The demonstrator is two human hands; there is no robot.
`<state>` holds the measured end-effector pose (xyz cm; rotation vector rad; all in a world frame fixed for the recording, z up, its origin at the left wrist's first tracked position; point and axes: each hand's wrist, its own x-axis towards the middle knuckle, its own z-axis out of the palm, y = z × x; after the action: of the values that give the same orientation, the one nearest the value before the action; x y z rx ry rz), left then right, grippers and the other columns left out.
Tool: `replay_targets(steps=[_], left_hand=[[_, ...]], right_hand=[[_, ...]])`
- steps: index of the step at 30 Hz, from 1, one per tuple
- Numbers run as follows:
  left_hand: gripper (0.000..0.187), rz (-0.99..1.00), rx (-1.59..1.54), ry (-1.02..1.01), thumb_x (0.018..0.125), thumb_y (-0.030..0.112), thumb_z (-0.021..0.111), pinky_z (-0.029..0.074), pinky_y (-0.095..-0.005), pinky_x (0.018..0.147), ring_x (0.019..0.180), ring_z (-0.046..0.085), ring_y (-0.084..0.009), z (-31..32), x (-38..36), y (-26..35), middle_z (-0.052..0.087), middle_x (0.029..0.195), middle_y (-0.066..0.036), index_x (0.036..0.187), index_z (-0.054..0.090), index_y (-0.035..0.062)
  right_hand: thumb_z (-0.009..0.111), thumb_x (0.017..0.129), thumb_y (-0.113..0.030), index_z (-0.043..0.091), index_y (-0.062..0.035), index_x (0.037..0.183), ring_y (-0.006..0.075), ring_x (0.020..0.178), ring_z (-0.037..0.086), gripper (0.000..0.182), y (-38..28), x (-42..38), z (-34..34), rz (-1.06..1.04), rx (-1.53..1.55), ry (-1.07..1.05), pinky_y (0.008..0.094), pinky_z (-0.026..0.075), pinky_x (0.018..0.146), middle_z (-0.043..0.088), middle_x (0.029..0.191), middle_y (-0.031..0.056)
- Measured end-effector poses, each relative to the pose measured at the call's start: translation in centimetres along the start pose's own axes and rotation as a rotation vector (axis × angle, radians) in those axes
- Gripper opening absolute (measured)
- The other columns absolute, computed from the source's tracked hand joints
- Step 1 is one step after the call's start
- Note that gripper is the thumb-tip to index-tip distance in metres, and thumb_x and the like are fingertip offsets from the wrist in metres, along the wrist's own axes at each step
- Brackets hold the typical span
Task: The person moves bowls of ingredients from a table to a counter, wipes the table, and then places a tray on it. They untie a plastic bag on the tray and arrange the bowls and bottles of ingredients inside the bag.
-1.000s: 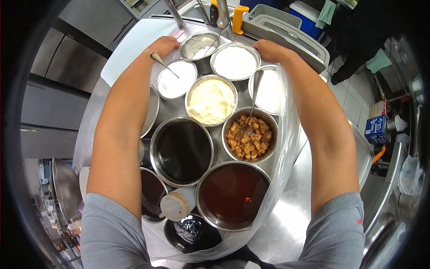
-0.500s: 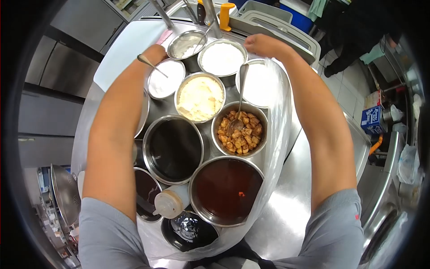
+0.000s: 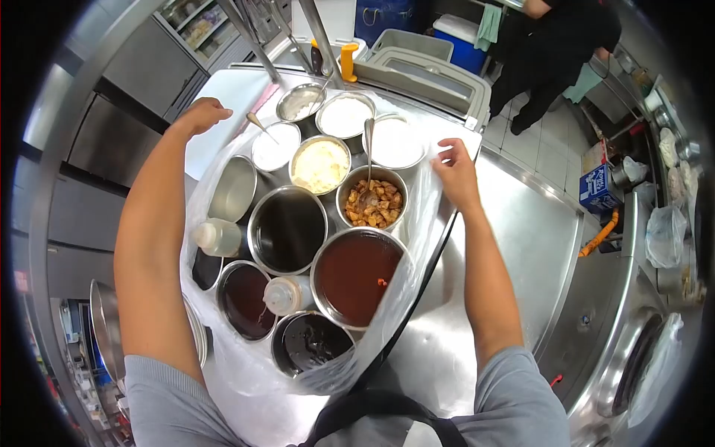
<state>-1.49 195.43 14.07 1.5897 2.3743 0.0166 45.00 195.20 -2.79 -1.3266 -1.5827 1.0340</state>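
Observation:
A clear plastic bag [image 3: 195, 246] runs around a cluster of round metal pots. My left hand [image 3: 202, 117] is over the white board at the far left, fingers stretched out and holding nothing. On the right, my right hand [image 3: 456, 170] is beside the bag's edge, its fingers bent and apart, with nothing visible in them. The white-filled pot [image 3: 396, 141] is closest to it. Nearby are a pot of brown chunks [image 3: 374, 204] with a spoon, a pale yellow mash [image 3: 320, 165], a dark liquid [image 3: 289, 229] and a reddish-brown liquid [image 3: 357, 277].
Two squeeze bottles [image 3: 283, 296] lie among the pots. The white board [image 3: 216, 141] is at the back left. Metal posts [image 3: 322, 37] and an orange handle [image 3: 348, 62] rise behind. A person in dark clothes [image 3: 555, 59] stands at the back right, beyond the steel counter [image 3: 514, 216].
Both hands have left the far side of the pots. My left hand moved outward over the board; my right came nearer along the bag's right side. The bag's left side now shows.

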Motion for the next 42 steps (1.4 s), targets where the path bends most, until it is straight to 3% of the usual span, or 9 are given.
replay_targets(steps=[4,7,9,14,20,26,33,39,42], left_hand=[[0.042,0.125,-0.062,0.134,0.08,0.042,0.064,0.045,-0.0333,0.073,0.078,0.056,-0.02,-2.8,-3.8,-0.4,0.062,0.085,-0.009,0.094,0.063,0.0015],[0.042,0.224,-0.206,0.282,0.083,0.037,0.063,0.045,-0.0332,0.083,0.091,0.059,-0.0198,-5.8,-8.5,-0.7,0.066,0.097,-0.013,0.101,0.064,-0.0014],[0.038,0.289,-0.328,0.42,0.085,0.033,0.063,0.045,-0.03,0.081,0.087,0.06,-0.0176,-6.9,-14.3,-0.2,0.066,0.093,-0.012,0.101,0.063,-0.0023],[0.025,0.331,-0.547,0.537,0.086,0.022,0.064,0.045,-0.0265,0.079,0.082,0.058,-0.013,-2.5,-31.6,-1.1,0.065,0.086,-0.008,0.096,0.064,-0.0014],[0.043,0.632,-0.274,0.206,0.072,0.021,0.075,0.033,-0.0483,0.101,0.11,0.052,-0.034,9.4,-43.9,-1.8,0.064,0.102,-0.01,0.11,0.063,0.0073],[0.05,0.645,-0.159,0.157,0.07,0.027,0.075,0.017,-0.0573,0.109,0.116,0.047,-0.0338,15.0,-48.5,-4.0,0.059,0.096,-0.008,0.116,0.062,0.0118],[0.045,0.694,-0.249,0.194,0.072,0.028,0.074,0.017,-0.0582,0.109,0.115,0.047,-0.0328,17.1,-51.2,-5.7,0.057,0.094,-0.008,0.114,0.064,0.0175],[0.048,0.405,-0.248,0.151,0.081,0.03,0.068,0.034,-0.0491,0.097,0.103,0.056,-0.0305,20.7,-49.6,-8.1,0.061,0.094,-0.012,0.121,0.058,0.0072],[0.049,0.151,-0.404,0.168,0.086,0.028,0.06,0.037,-0.0478,0.092,0.099,0.06,-0.0343,22.3,-47.2,-9.7,0.064,0.099,-0.02,0.125,0.051,0.0003]], right_hand=[[0.053,0.08,-0.006,0.057,-0.0086,0.099,0.0342,0.086,0.057,0.019,1.2,-2.9,3.3,-0.202,-0.646,0.112,0.0461,0.046,0.072,0.057,0.091,0.0127],[0.056,0.077,-0.006,0.057,-0.0082,0.1,0.0337,0.09,0.056,0.023,0.9,-4.5,4.1,-0.324,-0.619,0.187,0.0455,0.046,0.077,0.057,0.095,0.012],[0.062,0.072,-0.002,0.054,-0.0094,0.117,0.0361,0.112,0.05,0.046,0.6,-7.0,4.0,-0.34,-0.396,0.195,0.0429,0.043,0.093,0.051,0.121,0.0173],[0.053,0.076,0.01,0.052,-0.0094,0.12,0.0389,0.128,0.038,0.048,-1.4,-15.0,2.9,-0.332,-0.239,-0.008,0.0404,0.04,0.101,0.031,0.142,0.0201],[0.055,0.072,0.01,0.059,-0.0092,0.103,0.0355,0.119,0.047,0.038,-1.3,-22.9,1.1,-0.282,-0.181,-0.044,0.0387,0.045,0.094,0.038,0.139,0.0177],[0.067,0.071,-0.005,0.062,-0.0114,0.113,0.033,0.108,0.054,0.043,-1.7,-32.3,3.2,-0.406,-0.377,-0.169,0.0372,0.048,0.088,0.042,0.132,0.0223],[0.067,0.076,-0.011,0.061,-0.0107,0.11,0.0312,0.09,0.058,0.034,-7.1,-36.8,3.9,-0.248,-0.404,-0.245,0.0366,0.049,0.075,0.053,0.112,0.0179],[0.064,0.079,-0.012,0.06,-0.0082,0.102,0.0303,0.084,0.059,0.023,-6.6,-39.0,5.7,-0.399,-0.518,-0.34,0.0391,0.048,0.07,0.056,0.091,0.0121],[0.063,0.08,-0.011,0.059,-0.0067,0.102,0.031,0.081,0.058,0.023,-6.1,-39.6,6.5,-0.247,-0.473,-0.364,0.0404,0.047,0.068,0.056,0.088,0.0121]])
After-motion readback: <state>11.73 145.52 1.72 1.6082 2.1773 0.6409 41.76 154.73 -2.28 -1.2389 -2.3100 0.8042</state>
